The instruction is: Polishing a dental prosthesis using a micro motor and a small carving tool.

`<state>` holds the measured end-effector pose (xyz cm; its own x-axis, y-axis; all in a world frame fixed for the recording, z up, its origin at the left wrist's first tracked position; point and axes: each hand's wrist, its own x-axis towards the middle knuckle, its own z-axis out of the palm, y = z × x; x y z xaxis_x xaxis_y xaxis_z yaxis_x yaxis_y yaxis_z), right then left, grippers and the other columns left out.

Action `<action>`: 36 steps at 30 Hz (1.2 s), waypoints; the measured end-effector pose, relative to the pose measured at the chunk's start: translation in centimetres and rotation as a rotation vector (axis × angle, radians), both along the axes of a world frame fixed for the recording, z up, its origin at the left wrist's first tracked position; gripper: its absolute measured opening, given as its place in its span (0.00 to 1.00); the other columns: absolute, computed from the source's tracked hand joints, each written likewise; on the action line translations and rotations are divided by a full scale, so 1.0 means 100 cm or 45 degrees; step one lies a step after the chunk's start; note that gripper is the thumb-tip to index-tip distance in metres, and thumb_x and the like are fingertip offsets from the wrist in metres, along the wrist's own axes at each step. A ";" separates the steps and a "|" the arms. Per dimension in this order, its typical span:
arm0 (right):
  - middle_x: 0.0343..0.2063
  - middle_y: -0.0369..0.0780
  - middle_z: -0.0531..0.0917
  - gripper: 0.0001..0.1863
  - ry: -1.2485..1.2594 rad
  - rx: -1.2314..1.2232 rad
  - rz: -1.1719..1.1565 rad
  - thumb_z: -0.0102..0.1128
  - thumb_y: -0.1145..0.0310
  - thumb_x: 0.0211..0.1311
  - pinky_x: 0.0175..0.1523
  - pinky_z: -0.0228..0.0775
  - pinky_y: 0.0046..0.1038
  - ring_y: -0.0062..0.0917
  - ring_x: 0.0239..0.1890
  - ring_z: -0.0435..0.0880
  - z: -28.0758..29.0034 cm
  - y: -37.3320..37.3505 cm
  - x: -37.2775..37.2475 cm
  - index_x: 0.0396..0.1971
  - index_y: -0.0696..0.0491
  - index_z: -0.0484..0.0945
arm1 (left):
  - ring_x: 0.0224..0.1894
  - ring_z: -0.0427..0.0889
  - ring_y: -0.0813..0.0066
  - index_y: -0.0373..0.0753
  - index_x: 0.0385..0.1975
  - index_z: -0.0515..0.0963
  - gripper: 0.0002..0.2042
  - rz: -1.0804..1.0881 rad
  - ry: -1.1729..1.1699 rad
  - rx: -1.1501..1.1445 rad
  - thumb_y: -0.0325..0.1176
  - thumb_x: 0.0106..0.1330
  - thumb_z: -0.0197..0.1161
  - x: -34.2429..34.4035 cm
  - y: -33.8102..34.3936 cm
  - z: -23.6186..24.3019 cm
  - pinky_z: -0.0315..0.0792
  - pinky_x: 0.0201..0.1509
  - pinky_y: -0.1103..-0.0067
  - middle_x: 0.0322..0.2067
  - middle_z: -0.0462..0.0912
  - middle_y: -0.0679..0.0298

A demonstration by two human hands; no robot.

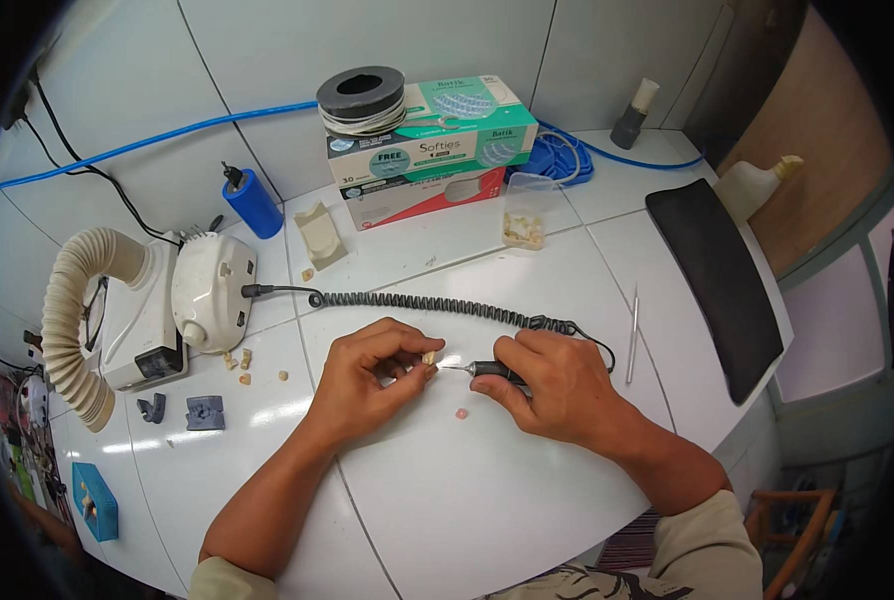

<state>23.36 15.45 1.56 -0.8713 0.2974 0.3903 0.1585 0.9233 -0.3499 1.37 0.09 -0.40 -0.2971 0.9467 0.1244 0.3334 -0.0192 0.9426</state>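
A small pink piece [462, 413] lies on the white tabletop [447, 500], just beyond which the left hand [372, 378] pinches a tiny tooth-like cream piece [429, 357] between thumb and fingertips. Level with it, the right hand [557, 385] curls its fingers around a black rotary handpiece [497, 372], bit pointing left at the cream piece, contact unclear. Farther off run a black coiled cord [427, 303] and, behind it, a clear plastic box [523, 225] holding cream pieces.

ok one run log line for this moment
left hand: pinching small cream piece; right hand: gripping black handpiece; bit: toward piece, contact unclear; coiled cord: beyond hands
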 end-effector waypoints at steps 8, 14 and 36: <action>0.18 0.35 0.77 0.23 -0.156 -0.103 -0.004 0.72 0.47 0.72 0.20 0.65 0.33 0.29 0.17 0.78 0.003 0.004 0.000 0.29 0.52 0.79 | 0.35 0.88 0.77 0.39 0.49 0.92 0.13 -0.052 0.094 -0.027 0.23 0.66 0.75 0.005 -0.007 0.007 0.81 0.35 0.81 0.37 0.90 0.64; 0.17 0.35 0.76 0.23 -0.200 -0.101 0.034 0.72 0.47 0.72 0.20 0.65 0.34 0.29 0.17 0.78 0.007 0.003 -0.001 0.29 0.52 0.78 | 0.35 0.87 0.81 0.38 0.47 0.92 0.13 -0.085 0.131 -0.091 0.21 0.63 0.75 0.004 -0.008 0.011 0.77 0.32 0.84 0.39 0.92 0.63; 0.18 0.36 0.77 0.24 -0.265 -0.079 0.060 0.70 0.46 0.73 0.21 0.64 0.33 0.28 0.19 0.79 0.009 0.001 -0.001 0.29 0.52 0.78 | 0.36 0.88 0.78 0.37 0.46 0.91 0.11 -0.050 0.105 -0.079 0.21 0.64 0.75 0.007 -0.008 0.010 0.80 0.36 0.81 0.37 0.90 0.63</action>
<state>23.28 15.58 2.42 -0.9447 0.2723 0.1826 0.1906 0.9092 -0.3701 2.02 -0.72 0.65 -0.2506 0.9641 0.0878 0.4098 0.0235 0.9119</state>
